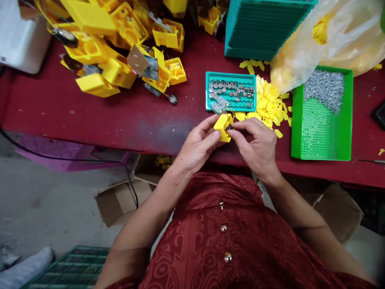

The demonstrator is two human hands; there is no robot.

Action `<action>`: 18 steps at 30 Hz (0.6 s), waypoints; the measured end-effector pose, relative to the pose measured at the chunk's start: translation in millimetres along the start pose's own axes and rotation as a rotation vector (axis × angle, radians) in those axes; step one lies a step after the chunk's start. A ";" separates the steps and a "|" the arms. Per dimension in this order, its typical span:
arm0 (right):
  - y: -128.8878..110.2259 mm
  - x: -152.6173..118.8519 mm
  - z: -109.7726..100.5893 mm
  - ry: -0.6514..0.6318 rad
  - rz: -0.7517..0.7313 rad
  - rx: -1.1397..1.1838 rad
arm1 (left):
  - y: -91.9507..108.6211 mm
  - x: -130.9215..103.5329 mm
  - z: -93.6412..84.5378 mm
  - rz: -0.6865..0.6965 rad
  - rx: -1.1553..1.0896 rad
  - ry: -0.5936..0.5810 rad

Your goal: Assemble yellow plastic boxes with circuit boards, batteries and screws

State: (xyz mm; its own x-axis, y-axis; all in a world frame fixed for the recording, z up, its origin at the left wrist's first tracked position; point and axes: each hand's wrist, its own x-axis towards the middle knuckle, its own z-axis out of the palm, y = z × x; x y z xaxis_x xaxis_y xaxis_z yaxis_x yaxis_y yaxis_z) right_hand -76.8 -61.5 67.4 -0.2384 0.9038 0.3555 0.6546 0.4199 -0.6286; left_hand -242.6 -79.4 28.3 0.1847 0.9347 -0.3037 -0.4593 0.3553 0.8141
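My left hand (pixel 202 140) is closed around a small yellow plastic housing (pixel 221 125), gripping it between thumb and fingers. Thin yellow wires run from the housing to a small circuit board (pixel 220 105), which rests over the near edge of a teal tray (pixel 210 105) of button cells (pixel 224 86). At the housing's open side, the thumb and forefinger of my right hand (pixel 255 140) pinch a small black part (pixel 228 127); its kind is too small to make out. Both hands are above the front edge of the red table.
A pile of yellow housings (pixel 99 52) with wired parts lies at the back left. Small yellow plastic pieces (pixel 267 104) are heaped beside the tray. At right stands a green basket (pixel 321 154) of small metal screws (pixel 325 88). Stacked teal trays (pixel 258 32) stand behind.
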 end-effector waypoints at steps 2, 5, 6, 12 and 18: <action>0.1 -0.9 -0.2 -0.036 -0.005 -0.043 | -3.4 0.9 -2.7 0.017 0.039 0.000; 0.0 -1.3 -1.2 -0.091 -0.016 -0.096 | -6.0 0.9 -6.3 0.014 0.122 -0.001; -0.1 -1.1 -1.6 -0.103 -0.019 -0.112 | -6.2 0.6 -6.9 0.013 0.145 -0.003; -5.0 3.7 -4.5 -0.137 -0.042 -0.254 | -6.6 1.4 -5.0 0.025 0.106 -0.015; -9.3 7.3 -7.4 -0.207 -0.112 -0.367 | -9.6 3.7 -7.4 0.032 -0.143 -0.033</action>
State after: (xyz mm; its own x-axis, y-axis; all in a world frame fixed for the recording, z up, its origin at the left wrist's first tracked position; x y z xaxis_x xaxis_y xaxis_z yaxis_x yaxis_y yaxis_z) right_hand -79.3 -59.4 80.9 -0.4366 0.8676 0.2381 0.8193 0.4927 -0.2933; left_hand -243.9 -79.3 15.8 0.1952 0.9457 -0.2600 -0.5838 0.3250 0.7440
